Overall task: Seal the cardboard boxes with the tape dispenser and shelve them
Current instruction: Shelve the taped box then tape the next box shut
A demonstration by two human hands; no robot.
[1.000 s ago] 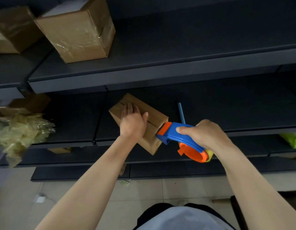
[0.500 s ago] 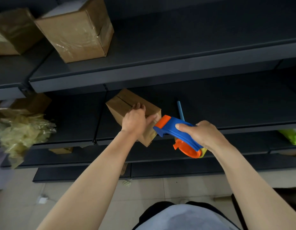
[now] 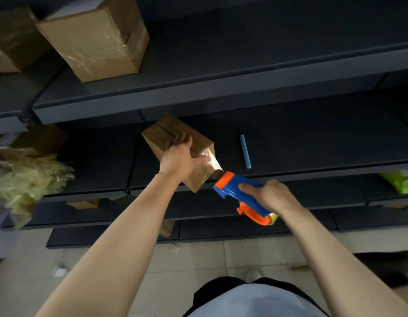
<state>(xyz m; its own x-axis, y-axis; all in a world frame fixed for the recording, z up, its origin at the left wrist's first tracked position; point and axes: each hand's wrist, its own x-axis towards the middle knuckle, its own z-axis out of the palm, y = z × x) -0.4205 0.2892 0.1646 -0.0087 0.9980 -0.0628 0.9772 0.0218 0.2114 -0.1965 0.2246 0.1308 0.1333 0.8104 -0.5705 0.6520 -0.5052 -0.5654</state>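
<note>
A small cardboard box lies on the middle dark shelf, its near end over the shelf's front edge. My left hand presses flat on top of it, fingers straight and thumb along the near side. My right hand grips the blue and orange tape dispenser, whose orange head sits just off the box's near end. A strip of clear tape stretches from the box's end face to the dispenser.
Two taped boxes stand on the upper shelf at left. A blue stick lies on the middle shelf right of the box. A crumpled plastic bundle hangs at far left; a green packet sits lower right.
The dispenser has pulled back toward me and to the right, away from the box's end, drawing tape out. My left hand has kept pressing on the box.
</note>
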